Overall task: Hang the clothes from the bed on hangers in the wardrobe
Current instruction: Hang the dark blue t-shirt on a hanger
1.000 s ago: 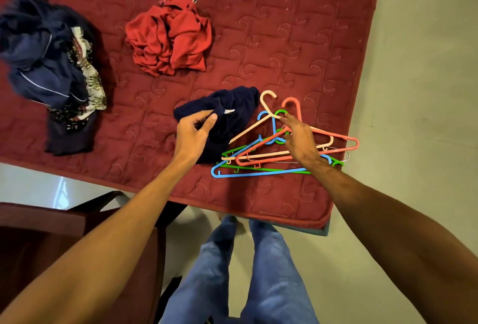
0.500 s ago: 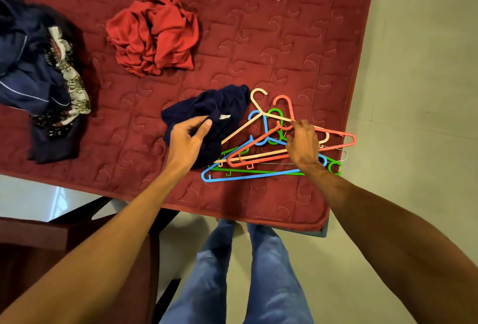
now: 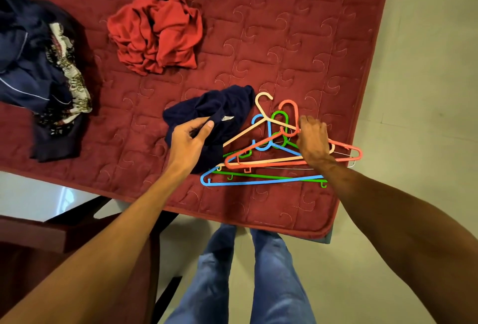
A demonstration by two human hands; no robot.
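While my left hand (image 3: 191, 140) pinches the shirt (image 3: 227, 101), hangers (image 3: 269, 164) lie just right, under my curled right hand (image 3: 314, 142); grip unclear.

Floor (image 3: 426, 78): pale beige tiles, glossy finish; thin grout line seen at rt.
Light: soft and even; bright patch (image 3: 66, 198) reflected in floor at left, just below the bed edge.
Bed (image 3: 345, 189): seen from above, set at a slant, fills upper frame; rounded corner at lower rt.
Cover (image 3: 297, 26): maroon, quilted in squares w/ swirl stitching; piped along the edge.
Bed base (image 3: 328, 238): small grey-blue bit shown under the corner.
Wooden furniture (image 3: 33, 243): dark red-brown, lower left, beside bed; kind can't be told.
Struts (image 3: 77, 211): dark, seen btwn that piece and bed edge.
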